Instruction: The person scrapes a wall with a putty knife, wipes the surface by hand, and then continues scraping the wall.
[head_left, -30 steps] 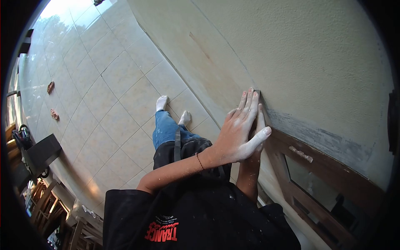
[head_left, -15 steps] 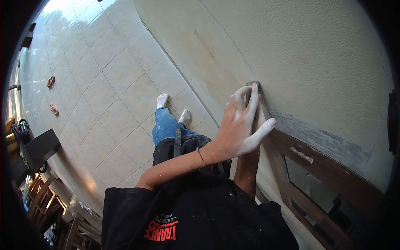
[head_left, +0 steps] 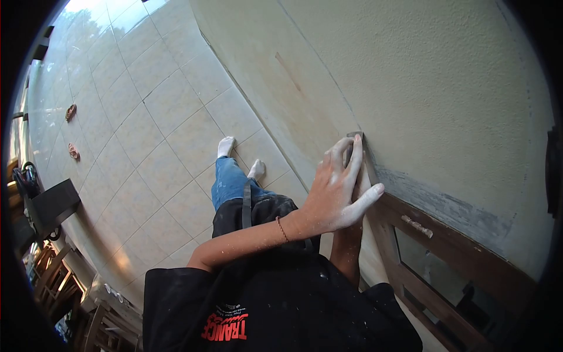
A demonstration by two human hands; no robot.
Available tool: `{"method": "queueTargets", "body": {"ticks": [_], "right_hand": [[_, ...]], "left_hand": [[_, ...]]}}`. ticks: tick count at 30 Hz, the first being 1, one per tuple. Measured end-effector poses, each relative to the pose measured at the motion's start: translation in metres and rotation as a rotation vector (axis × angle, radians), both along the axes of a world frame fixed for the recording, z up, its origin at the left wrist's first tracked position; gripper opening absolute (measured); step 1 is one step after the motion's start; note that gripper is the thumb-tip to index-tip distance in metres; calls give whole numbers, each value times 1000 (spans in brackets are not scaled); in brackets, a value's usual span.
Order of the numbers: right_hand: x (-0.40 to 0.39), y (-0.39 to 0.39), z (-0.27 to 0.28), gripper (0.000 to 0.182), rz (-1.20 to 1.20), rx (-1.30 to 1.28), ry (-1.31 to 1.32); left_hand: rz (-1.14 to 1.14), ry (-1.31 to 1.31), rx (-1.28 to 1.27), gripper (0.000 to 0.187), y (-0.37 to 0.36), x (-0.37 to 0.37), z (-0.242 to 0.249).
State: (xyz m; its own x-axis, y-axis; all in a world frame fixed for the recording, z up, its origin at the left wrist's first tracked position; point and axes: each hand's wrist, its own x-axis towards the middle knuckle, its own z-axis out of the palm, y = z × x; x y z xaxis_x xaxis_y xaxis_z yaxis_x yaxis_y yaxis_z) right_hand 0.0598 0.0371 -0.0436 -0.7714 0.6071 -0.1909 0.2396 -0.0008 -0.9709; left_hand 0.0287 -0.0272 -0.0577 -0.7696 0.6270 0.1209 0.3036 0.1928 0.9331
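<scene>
A small grey sanding block (head_left: 355,135) lies against the wall (head_left: 434,70), at the lower end of a thin dark line. My left hand (head_left: 346,196), dusted white, lies over my right, with its fingertips on the block and its thumb stuck out sideways. Beneath it, my right hand (head_left: 365,176) is mostly hidden; a strip of its fingers shows along the block, and how it grips is hard to see. Right beside both hands runs a scraped grey strip (head_left: 440,196) on the wall, just above a brown wooden frame (head_left: 463,252).
Pale floor tiles (head_left: 170,135) stretch off to the left, where a pair of sandals (head_left: 71,112) lies. A dark flat panel (head_left: 56,208) and wooden furniture (head_left: 56,276) stand at the left edge. My socked feet (head_left: 226,146) are near the wall's base.
Both hands and the block have slid a short way down the wall towards my body. The whole view has shifted slightly too. The hands' pose on the block looks the same.
</scene>
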Motion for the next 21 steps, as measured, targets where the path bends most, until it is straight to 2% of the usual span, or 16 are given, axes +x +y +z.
{"method": "queueTargets", "body": {"ticks": [5,11,16,21], "right_hand": [[-14,-3,-2,35,3,13,19],[-3,-4,0,35,-4,-11,15],[-21,-8,-2,35,-9,1,37],[-14,-8,0,34,-14,-12,31]], "left_hand": [[75,-40,24,88,-1,-23,-1],[1,-30,4,87,-2,-8,1],[52,-98,16,85,-8,-37,5],[24,-81,74,84,-7,-19,4]]}}
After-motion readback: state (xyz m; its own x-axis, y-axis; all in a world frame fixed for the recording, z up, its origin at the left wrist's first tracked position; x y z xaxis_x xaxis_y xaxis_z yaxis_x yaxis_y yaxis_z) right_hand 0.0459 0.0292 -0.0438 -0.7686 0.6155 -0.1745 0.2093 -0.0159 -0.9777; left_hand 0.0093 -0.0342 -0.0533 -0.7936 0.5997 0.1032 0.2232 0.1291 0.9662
